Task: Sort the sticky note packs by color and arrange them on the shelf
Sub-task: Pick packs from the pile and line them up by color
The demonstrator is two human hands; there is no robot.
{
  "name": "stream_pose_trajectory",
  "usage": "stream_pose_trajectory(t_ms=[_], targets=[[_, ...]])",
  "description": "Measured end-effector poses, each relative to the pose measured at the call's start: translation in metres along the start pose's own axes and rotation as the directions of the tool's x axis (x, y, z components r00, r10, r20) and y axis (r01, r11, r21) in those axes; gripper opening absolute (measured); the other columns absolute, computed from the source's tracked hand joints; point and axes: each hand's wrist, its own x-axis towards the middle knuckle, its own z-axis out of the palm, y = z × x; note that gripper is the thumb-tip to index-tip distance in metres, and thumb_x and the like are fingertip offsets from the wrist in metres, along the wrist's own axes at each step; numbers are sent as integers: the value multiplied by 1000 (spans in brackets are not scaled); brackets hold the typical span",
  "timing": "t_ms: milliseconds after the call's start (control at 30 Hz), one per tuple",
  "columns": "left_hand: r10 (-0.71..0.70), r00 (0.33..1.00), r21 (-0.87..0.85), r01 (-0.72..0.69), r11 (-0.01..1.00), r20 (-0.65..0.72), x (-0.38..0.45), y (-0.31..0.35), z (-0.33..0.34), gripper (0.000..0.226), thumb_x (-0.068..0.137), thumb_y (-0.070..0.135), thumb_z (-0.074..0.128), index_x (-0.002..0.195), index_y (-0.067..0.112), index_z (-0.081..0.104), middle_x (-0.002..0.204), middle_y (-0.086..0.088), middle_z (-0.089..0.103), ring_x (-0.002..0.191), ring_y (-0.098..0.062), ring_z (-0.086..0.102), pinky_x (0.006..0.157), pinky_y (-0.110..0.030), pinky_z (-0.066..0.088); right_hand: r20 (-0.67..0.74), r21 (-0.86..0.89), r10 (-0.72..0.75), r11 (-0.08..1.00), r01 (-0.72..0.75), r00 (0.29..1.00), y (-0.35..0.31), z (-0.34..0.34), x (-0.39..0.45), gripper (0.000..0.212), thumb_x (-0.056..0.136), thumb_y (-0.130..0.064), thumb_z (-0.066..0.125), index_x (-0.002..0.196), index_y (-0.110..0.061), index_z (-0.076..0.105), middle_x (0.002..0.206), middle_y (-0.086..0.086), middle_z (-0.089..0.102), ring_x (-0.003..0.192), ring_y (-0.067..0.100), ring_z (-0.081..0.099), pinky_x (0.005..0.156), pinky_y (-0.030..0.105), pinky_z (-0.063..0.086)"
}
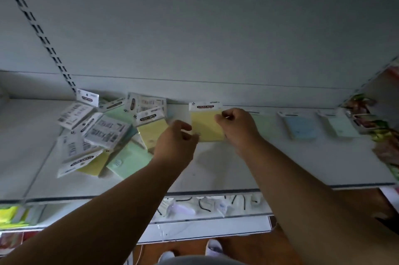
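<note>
A yellow sticky note pack [205, 123] stands against the back of the white shelf [280, 167], held from both sides. My right hand [237, 128] pinches its right edge. My left hand [176, 143] touches its lower left corner. To the left lies a loose pile of packs [103, 133], yellow and green, several face down. To the right, a pale green pack [264, 124] sits partly hidden behind my right hand, then a blue pack [300, 126] and a light mint pack [341, 124] lie in a row.
A slotted upright rail [36, 27] runs up the back panel at left. Colourful packaged goods [380, 126] crowd the shelf's right end. A lower shelf [205, 208] holds small items, with yellow packs [10, 215] at far left. Shoes show on the brown floor below.
</note>
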Motion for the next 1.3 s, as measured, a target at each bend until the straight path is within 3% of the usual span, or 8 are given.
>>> stream_pose_trajectory(t_ms=[167, 300, 533, 800, 933, 1033, 1100, 1300], targets=[[39, 999, 170, -35, 985, -24, 9, 26, 35, 25, 85, 41, 64, 106, 29, 56, 80, 11, 70, 74, -14, 67, 71, -35, 58, 55, -273, -41, 961, 55, 998, 6, -33, 31, 20, 76, -19, 64, 60, -9, 56, 61, 11, 47, 57, 28, 48, 56, 28, 38], [20, 993, 299, 14, 954, -113, 11, 31, 53, 28, 85, 41, 61, 110, 27, 57, 84, 7, 71, 80, -17, 67, 66, -30, 54, 138, -396, -24, 915, 78, 990, 10, -31, 51, 15, 81, -25, 63, 82, -10, 64, 79, 9, 63, 67, 28, 59, 48, 21, 30], [43, 986, 445, 33, 895, -160, 5, 29, 72, 35, 89, 46, 57, 116, 24, 60, 104, 0, 69, 88, -20, 66, 73, -33, 56, 119, -564, -111, 810, 159, 987, 20, -20, 49, 22, 83, -9, 55, 106, -11, 55, 108, 12, 64, 100, 32, 61, 71, 32, 41], [-43, 958, 273, 123, 954, -283, -10, 16, 35, 32, 90, 34, 55, 120, 22, 55, 110, 0, 65, 91, -19, 61, 74, -30, 47, 237, -324, -327, 861, 391, 915, 6, 1, 18, 7, 86, -26, 56, 84, -19, 55, 87, 0, 63, 84, 24, 58, 66, 29, 41], [-188, 892, 13, 212, 977, -411, -8, -3, -8, 57, 82, 25, 63, 133, 11, 43, 131, -10, 50, 113, -31, 54, 92, -37, 44, 342, -252, -335, 867, 429, 878, -17, 41, 8, 13, 84, -31, 61, 84, -18, 59, 87, 0, 64, 82, 22, 58, 68, 29, 44], [-390, 875, -211, 339, 917, -287, 4, -17, -37, 64, 65, 36, 59, 125, 20, 46, 117, -11, 62, 96, -33, 64, 83, -48, 56, 436, -296, -228, 877, 378, 871, -32, 73, 4, 19, 85, -34, 59, 89, -16, 56, 87, 2, 55, 84, 25, 54, 68, 27, 35], [-421, 891, -284, 364, 887, -172, 4, -19, -51, 43, 71, 27, 58, 114, 20, 54, 93, -12, 67, 72, -29, 67, 63, -37, 57, 432, -326, -125, 902, 284, 893, -41, 93, 1, 23, 85, -36, 58, 90, -13, 59, 83, 4, 54, 82, 27, 56, 61, 26, 34], [-214, 976, -264, 199, 944, -31, 8, -43, -76, 38, 81, 12, 55, 112, 29, 66, 93, 2, 72, 64, -18, 62, 64, -35, 53, 199, -191, -32, 979, 71, 979, -55, 102, -15, 20, 87, -35, 60, 80, -16, 62, 74, 1, 57, 73, 24, 56, 55, 25, 35]])
